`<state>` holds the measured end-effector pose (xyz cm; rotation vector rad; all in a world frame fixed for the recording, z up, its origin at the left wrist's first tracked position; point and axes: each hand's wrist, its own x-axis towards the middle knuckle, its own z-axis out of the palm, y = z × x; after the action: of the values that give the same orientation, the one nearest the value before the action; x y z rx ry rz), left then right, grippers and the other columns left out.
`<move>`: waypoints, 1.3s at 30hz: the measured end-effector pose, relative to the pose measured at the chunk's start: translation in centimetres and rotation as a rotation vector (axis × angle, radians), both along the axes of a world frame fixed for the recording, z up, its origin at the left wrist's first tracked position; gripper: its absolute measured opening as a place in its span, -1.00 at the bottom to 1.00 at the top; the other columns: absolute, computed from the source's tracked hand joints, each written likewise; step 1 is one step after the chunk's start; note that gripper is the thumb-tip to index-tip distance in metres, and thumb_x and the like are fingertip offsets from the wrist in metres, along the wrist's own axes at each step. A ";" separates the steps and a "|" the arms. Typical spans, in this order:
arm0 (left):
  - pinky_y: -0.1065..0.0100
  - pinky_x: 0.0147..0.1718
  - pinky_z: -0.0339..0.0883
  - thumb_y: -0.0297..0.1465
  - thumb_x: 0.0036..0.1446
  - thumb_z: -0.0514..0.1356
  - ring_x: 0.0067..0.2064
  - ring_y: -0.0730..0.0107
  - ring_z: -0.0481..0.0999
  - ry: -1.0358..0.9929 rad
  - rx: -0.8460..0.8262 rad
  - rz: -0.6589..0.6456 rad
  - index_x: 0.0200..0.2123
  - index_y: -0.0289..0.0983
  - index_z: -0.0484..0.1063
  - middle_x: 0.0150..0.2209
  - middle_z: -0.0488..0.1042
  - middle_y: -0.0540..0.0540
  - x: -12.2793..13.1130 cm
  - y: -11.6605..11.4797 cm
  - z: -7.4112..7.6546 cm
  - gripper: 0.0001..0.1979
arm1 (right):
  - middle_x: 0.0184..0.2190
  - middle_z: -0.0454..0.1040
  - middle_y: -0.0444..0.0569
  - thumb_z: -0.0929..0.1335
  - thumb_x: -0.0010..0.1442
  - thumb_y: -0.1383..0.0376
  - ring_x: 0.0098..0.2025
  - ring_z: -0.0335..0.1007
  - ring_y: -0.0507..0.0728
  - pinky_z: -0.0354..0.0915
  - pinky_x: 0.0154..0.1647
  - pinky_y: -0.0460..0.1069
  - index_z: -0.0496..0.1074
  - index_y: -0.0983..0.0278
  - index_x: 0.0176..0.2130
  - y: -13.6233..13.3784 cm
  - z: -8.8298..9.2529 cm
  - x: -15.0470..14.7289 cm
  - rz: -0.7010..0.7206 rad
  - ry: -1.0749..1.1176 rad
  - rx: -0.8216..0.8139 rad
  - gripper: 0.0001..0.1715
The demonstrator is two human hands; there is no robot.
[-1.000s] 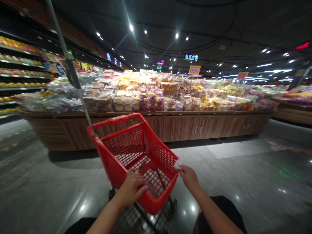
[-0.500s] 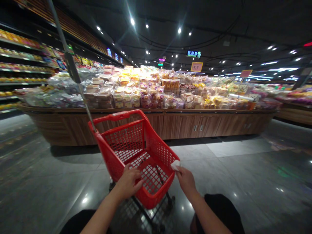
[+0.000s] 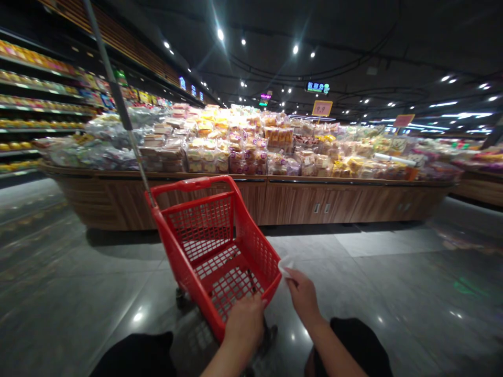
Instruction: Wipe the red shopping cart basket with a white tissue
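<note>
A small red plastic shopping cart point(image 3: 212, 311) stands in front of me, its lattice basket bare inside. My left hand point(image 3: 245, 318) lies over the near rim of the basket, its fingers curled around the edge. To the right, my right hand point(image 3: 302, 293) pinches a white tissue point(image 3: 285, 266) between thumb and fingers. The tissue is at the cart's near right corner; whether it presses on the plastic I cannot tell. A grey pole point(image 3: 113, 86) rises from the cart's far left corner beside the handle point(image 3: 192, 184).
Beyond the cart runs a long wooden display counter point(image 3: 291, 201) piled with bagged baked goods point(image 3: 247, 152). Stocked shelves point(image 3: 39, 99) line the left side. Grey tiled floor point(image 3: 314, 262) surrounds the cart. My knees point(image 3: 133, 356) show at the bottom.
My left hand has moved right along the near rim and now curls over it. My right hand stays near the corner with the tissue, slightly lower. The view has shifted a little.
</note>
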<state>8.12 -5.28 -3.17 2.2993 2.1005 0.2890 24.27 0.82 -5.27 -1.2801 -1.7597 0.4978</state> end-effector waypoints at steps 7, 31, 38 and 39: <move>0.22 -0.31 0.32 -0.34 0.25 -0.13 -0.29 0.17 0.53 0.034 0.004 -0.017 -0.30 -0.26 0.45 -0.36 0.55 -0.18 -2.4 -0.8 -0.3 -0.64 | -0.23 0.54 -0.03 0.21 0.12 0.45 -0.15 0.42 0.12 0.25 -0.10 -0.05 0.50 0.18 -0.10 2.2 0.1 -0.9 0.071 -0.226 -0.046 -0.57; 0.22 -0.29 0.33 -0.36 0.26 -0.15 -0.31 0.22 0.50 0.062 -0.001 -0.180 -0.36 -0.25 0.42 -0.39 0.53 -0.13 -7.7 -2.9 -0.4 -0.64 | -0.22 0.45 -0.04 0.19 0.19 0.43 -0.25 0.41 0.09 0.31 -0.22 -0.07 0.31 0.10 0.11 0.1 1.4 -0.2 0.084 -0.363 0.252 -0.48; 0.24 -0.32 0.32 -0.34 0.27 -0.15 -0.33 0.26 0.48 0.081 0.018 -0.228 -0.36 -0.23 0.41 -0.40 0.52 -0.11 -9.1 -3.1 0.1 -0.64 | -0.28 0.46 0.02 0.22 0.28 0.22 -0.27 0.43 0.11 0.35 -0.25 -0.06 0.42 0.19 -0.01 -3.4 -1.8 -2.3 0.256 -0.275 0.189 -0.66; 0.25 -0.32 0.32 -0.34 0.26 -0.15 -0.33 0.27 0.48 0.083 0.019 -0.241 -0.37 -0.23 0.41 -0.39 0.51 -0.10 -9.4 -3.2 0.0 -0.64 | -0.30 0.48 0.01 0.21 0.28 0.24 -0.27 0.44 0.11 0.35 -0.25 -0.06 0.44 0.20 -0.04 -3.4 -2.0 -2.4 0.252 -0.226 0.188 -0.67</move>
<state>-1.28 -8.48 -3.13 2.5841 1.8329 0.2123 21.85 -2.59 -7.27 -1.0200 -2.1189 0.3259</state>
